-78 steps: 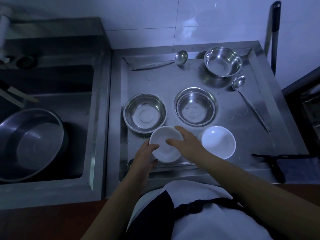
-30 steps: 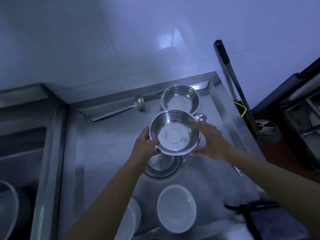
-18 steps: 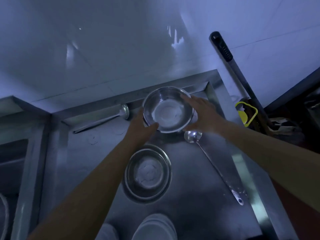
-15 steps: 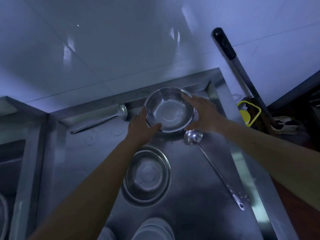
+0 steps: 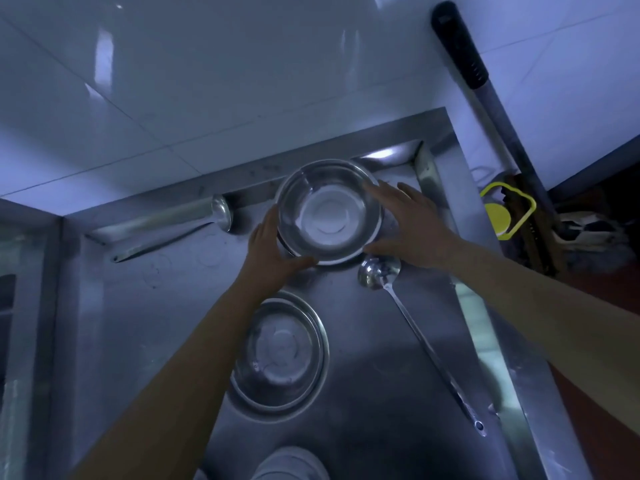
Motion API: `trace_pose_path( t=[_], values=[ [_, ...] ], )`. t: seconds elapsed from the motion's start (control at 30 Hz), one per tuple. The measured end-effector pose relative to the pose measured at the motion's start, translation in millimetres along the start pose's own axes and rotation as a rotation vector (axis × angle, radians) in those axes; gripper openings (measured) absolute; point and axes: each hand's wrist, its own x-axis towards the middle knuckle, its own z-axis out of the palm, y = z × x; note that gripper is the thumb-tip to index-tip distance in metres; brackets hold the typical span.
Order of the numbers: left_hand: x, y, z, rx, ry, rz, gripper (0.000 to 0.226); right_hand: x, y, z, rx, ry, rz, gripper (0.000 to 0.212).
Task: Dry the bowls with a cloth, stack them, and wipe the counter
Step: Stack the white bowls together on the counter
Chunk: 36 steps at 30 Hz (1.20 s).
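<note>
A steel bowl [image 5: 328, 212] is held at the far edge of the steel counter [image 5: 374, 382], close to its far right corner. The left hand [image 5: 273, 249] is curled against the bowl's left and near rim, thumb along the near side, and the right hand [image 5: 408, 225] is pressed to its right side with fingers spread round the wall — so the bowl is gripped between both. A second rim seems to show under it at the near edge, as if it sat in another bowl, but this cannot be told for sure.

A second steel bowl [image 5: 280, 353] is set upright on the counter nearer the person, about midway between the far and near edges, untouched and apart from both hands. At the near edge the top of a white bowl stack [image 5: 291, 464] is cut off by the frame.

A long-handled ladle [image 5: 408, 317] is laid just beside the held bowl on its near right, its cup close under the right hand and its handle run toward the near right edge. Another ladle [image 5: 173, 225] is laid along the far edge at the left. Beyond the counter's right edge a dark-gripped pole [image 5: 485, 98] is leaned on the tiled wall — a yellow frame [image 5: 507, 209] is seen beside it.
</note>
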Motion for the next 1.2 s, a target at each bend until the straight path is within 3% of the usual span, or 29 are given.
trace_pose_path(
  t=[0.27, 0.33, 0.43, 0.63, 0.7, 0.8, 1.0, 1.2],
  values=[
    [-16, -4, -12, 0.001, 0.033, -0.115, 0.082, -16, -6, 13, 0.048, -0.102, -0.010, 0.097],
    [-20, -6, -15, 0.014, 0.058, -0.152, 0.073, -31, -6, 9, 0.126, -0.009, 0.007, 0.093],
    [-33, -5, -14, 0.011, 0.089, -0.225, 0.085, -82, -5, 9, 0.241, 0.132, 0.069, 0.077],
    [-85, 25, 5, 0.020, 0.046, -0.246, 0.087, -232, 4, 51, 0.084, 0.207, 0.085, 0.056],
    [-105, 32, 14, 0.026, -0.005, -0.273, 0.086, -275, 6, 72, 0.003, 0.091, 0.112, 0.057],
    [-134, 44, 27, 0.029, -0.094, -0.317, 0.088, -312, 2, 93, 0.007, -0.045, 0.298, 0.063],
    [-182, 59, 40, -0.005, -0.207, -0.292, 0.074, -266, -26, 88, -0.124, 0.060, 0.447, 0.049],
    [-229, 73, 30, 0.135, -0.409, -0.211, 0.059, -215, -48, 81, -0.225, -0.040, 0.537, 0.033]
  ],
)
